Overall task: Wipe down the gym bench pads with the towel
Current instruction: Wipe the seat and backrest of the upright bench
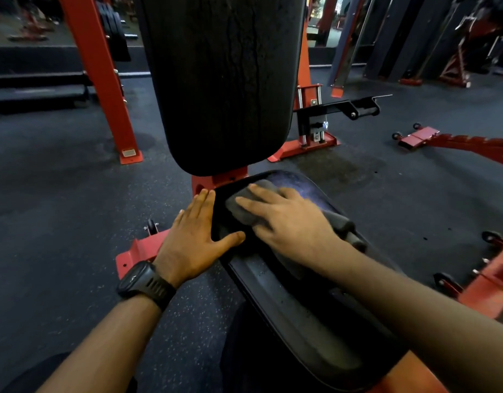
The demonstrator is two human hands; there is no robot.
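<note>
A black seat pad (295, 302) runs from the lower right up to the middle of the view. Behind it stands the upright black back pad (227, 80), its surface cracked. A folded grey towel (246, 212) lies on the far end of the seat pad. My right hand (290, 219) presses flat on top of the towel, fingers spread toward the left. My left hand (196, 236) rests open on the seat pad's left edge, thumb on the pad, fingers pointing toward the back pad. A black watch (144, 282) is on my left wrist.
The bench's red frame (136, 252) sticks out at the left with a small wheel. Red rack uprights (102, 80) stand behind on the left, and a red base with a black lever (343, 109) on the right. More red equipment (454, 143) lies on the dark rubber floor.
</note>
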